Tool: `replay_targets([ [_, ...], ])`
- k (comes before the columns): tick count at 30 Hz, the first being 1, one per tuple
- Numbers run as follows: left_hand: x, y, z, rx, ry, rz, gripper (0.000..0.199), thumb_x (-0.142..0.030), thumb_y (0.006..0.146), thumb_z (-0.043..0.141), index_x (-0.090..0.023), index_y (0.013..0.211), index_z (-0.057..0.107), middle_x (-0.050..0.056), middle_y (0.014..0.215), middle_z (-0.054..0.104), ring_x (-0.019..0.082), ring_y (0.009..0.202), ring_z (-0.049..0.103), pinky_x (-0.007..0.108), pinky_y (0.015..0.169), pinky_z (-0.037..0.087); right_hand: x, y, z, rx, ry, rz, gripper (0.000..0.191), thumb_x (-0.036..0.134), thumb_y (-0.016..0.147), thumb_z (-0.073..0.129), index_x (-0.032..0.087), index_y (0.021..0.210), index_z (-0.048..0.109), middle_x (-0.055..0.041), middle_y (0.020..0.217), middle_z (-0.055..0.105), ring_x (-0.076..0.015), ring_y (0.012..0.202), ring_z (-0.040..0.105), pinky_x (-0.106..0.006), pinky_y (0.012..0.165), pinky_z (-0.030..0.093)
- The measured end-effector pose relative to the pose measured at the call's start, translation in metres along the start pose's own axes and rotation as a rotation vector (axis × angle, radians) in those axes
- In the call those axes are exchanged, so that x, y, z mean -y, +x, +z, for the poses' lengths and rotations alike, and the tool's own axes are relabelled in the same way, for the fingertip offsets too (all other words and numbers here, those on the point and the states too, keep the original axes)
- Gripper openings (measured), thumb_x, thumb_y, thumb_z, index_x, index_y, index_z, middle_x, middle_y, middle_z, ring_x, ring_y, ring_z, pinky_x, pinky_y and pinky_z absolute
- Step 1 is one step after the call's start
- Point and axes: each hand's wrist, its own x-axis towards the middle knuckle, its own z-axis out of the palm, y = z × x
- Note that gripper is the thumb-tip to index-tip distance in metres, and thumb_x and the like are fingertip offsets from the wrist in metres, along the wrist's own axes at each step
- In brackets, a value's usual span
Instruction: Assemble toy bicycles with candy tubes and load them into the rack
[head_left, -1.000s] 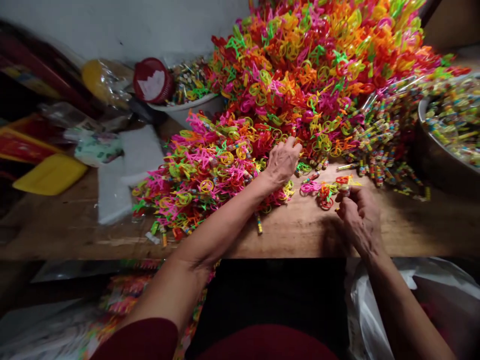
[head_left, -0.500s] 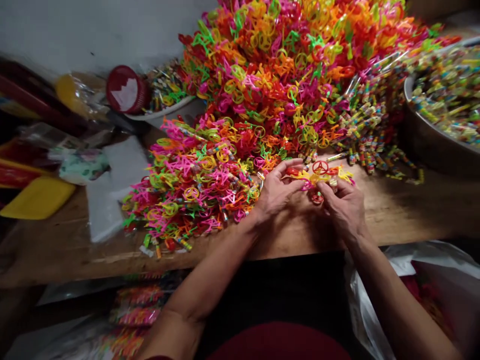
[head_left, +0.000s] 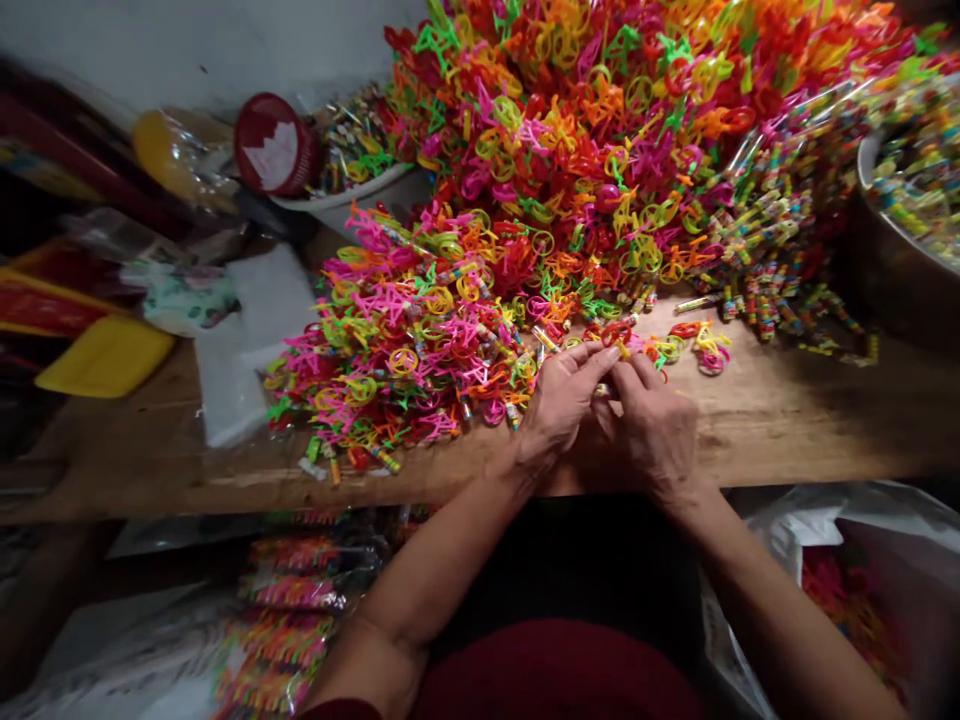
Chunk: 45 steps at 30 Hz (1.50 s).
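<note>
My left hand [head_left: 561, 398] and my right hand [head_left: 654, 425] meet above the wooden table, thumbs and fingertips pinched together. Between them is a small red and yellow plastic toy [head_left: 616, 333], partly hidden by the fingers. A pale end of a small tube [head_left: 602, 390] shows beneath my right fingers. Just beyond my right hand lie several loose plastic toys, among them a pink and yellow one [head_left: 711, 352]. Left of my left hand is a heap of toys with candy-filled tubes [head_left: 405, 350].
A large pile of bright plastic toys [head_left: 570, 130] rises behind. Small candy tubes [head_left: 772, 240] spill beside a metal basin [head_left: 892, 260] at right. A red basket [head_left: 274, 145], a yellow scoop [head_left: 105, 355] and bags are left. A white bag [head_left: 810, 530] hangs below the table edge.
Both hands have come closer together, and my right hand has moved left and turned inward. Several toys that were at the fingers now lie on the table. The view has shifted slightly.
</note>
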Motion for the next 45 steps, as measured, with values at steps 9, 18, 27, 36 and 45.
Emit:
replay_targets([
  [9, -0.007, -0.005, -0.014, 0.055, -0.074, -0.269, 0.014, -0.001, 0.093, 0.057, -0.007, 0.085, 0.065, 0.006, 0.073, 0.073, 0.011, 0.057, 0.069, 0.022, 0.063, 0.057, -0.031, -0.025, -0.039, 0.022, 0.415, 0.05, 0.033, 0.032, 0.104, 0.047, 0.022, 0.126, 0.069, -0.0084, 0.099, 0.069, -0.0209, 0.088, 0.066, -0.037, 0.079, 0.055],
  [18, 0.009, -0.01, -0.017, 0.398, -0.031, -0.364, 0.032, -0.032, 0.079, 0.086, -0.008, 0.094, 0.07, 0.007, 0.077, 0.076, 0.015, 0.061, 0.073, 0.023, 0.061, 0.06, -0.06, -0.022, -0.041, 0.118, 0.748, 0.215, 0.012, 0.033, 0.091, 0.072, 0.026, 0.099, 0.077, -0.0026, 0.095, 0.077, -0.0184, 0.088, 0.072, -0.03, 0.081, 0.058],
  [27, 0.016, -0.014, -0.023, 0.505, -0.135, -0.475, 0.033, -0.033, 0.079, 0.086, -0.01, 0.1, 0.074, 0.009, 0.083, 0.078, 0.019, 0.071, 0.076, 0.028, 0.072, 0.063, -0.057, -0.034, -0.034, 0.09, 0.801, 0.131, 0.012, 0.028, 0.095, 0.066, 0.024, 0.103, 0.072, -0.0028, 0.093, 0.075, -0.017, 0.084, 0.071, -0.028, 0.073, 0.057],
  [36, 0.029, -0.011, -0.02, 0.631, -0.3, -0.61, 0.031, -0.03, 0.076, 0.088, -0.006, 0.089, 0.074, 0.009, 0.078, 0.076, 0.018, 0.063, 0.073, 0.028, 0.064, 0.063, -0.052, -0.049, -0.031, -0.167, 0.617, -0.155, 0.035, 0.006, 0.087, 0.068, 0.027, 0.114, 0.07, -0.0035, 0.097, 0.071, -0.0188, 0.09, 0.07, -0.033, 0.073, 0.057],
  [45, 0.045, -0.02, -0.018, 0.59, -0.403, -0.524, 0.027, -0.03, 0.074, 0.083, -0.009, 0.085, 0.069, 0.004, 0.067, 0.069, 0.017, 0.052, 0.066, 0.031, 0.057, 0.061, -0.03, -0.061, -0.032, -0.29, 0.402, -0.136, 0.034, 0.011, 0.089, 0.071, 0.029, 0.116, 0.064, -0.0015, 0.1, 0.069, -0.0169, 0.086, 0.072, -0.031, 0.071, 0.061],
])
